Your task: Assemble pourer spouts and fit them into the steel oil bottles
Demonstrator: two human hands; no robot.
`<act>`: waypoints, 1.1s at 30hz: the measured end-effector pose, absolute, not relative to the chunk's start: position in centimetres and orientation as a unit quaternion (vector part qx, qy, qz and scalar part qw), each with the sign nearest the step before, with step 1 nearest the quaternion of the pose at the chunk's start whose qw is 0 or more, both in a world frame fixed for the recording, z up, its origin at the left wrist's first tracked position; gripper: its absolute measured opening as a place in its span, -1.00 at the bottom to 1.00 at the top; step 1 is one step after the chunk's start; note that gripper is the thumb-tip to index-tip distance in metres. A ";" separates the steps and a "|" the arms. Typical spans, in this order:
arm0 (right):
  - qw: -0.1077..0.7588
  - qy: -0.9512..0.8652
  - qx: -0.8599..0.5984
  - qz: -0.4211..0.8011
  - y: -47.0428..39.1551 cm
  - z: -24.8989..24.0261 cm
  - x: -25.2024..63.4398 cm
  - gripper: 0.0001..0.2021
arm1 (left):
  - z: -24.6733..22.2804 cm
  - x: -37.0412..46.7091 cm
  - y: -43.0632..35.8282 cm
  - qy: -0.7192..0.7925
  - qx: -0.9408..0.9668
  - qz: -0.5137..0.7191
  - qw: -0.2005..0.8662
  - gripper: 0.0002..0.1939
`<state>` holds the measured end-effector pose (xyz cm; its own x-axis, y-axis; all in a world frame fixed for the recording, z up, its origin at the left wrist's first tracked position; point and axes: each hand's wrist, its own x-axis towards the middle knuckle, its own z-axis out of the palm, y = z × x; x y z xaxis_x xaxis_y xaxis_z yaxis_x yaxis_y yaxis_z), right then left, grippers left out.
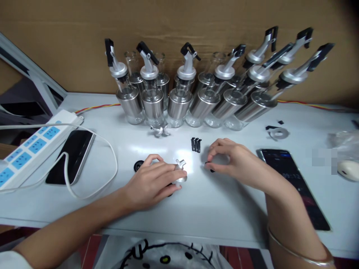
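My left hand (155, 181) is closed around a silver pourer spout (181, 177), its short nozzle tilted up past the fingers. To the right, my right hand (227, 157) pinches a small black piece (212, 170) between thumb and forefinger; the fingers hide part of it. Between the hands and a little farther back, three small black levers (196, 145) lie side by side. Other silver spout parts (161, 130) lie in front of the bottles. A round black part (138, 165) sits just beyond my left fingers.
Several glass-and-steel bottles (179, 104) with lever pourers line the back. At left are a white power strip (36, 145), a phone (71, 157) and a looping white cable (116, 168). Another phone (294, 186) lies under my right forearm, near a tape roll (279, 133).
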<state>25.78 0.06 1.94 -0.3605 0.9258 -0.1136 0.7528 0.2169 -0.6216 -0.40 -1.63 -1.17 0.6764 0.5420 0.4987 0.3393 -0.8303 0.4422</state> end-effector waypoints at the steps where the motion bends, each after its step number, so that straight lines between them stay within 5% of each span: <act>1: 0.169 -0.757 -0.543 0.321 0.0 2.1 25.6 -0.95 | -1.2 -0.4 -1.6 0.246 0.901 0.319 0.161 -0.84; 8: 0.395 -0.648 -0.491 0.427 -1.2 2.1 22.4 -0.93 | -1.2 -0.5 -1.7 0.243 0.902 0.311 0.175 -0.80; 14: 0.440 -0.629 -0.443 0.463 -1.5 1.4 20.7 -0.90 | -1.2 -0.5 -1.7 0.230 0.902 0.332 0.152 -0.80; 25: 0.443 -0.612 -0.442 0.483 -1.5 1.4 20.3 -0.94 | -1.2 -0.4 -1.7 0.244 0.906 0.313 0.148 -0.79; 33: 0.342 -0.722 -0.510 0.319 -1.2 0.7 20.9 -0.87 | -0.8 -0.5 -1.6 0.269 0.893 0.311 0.185 -0.76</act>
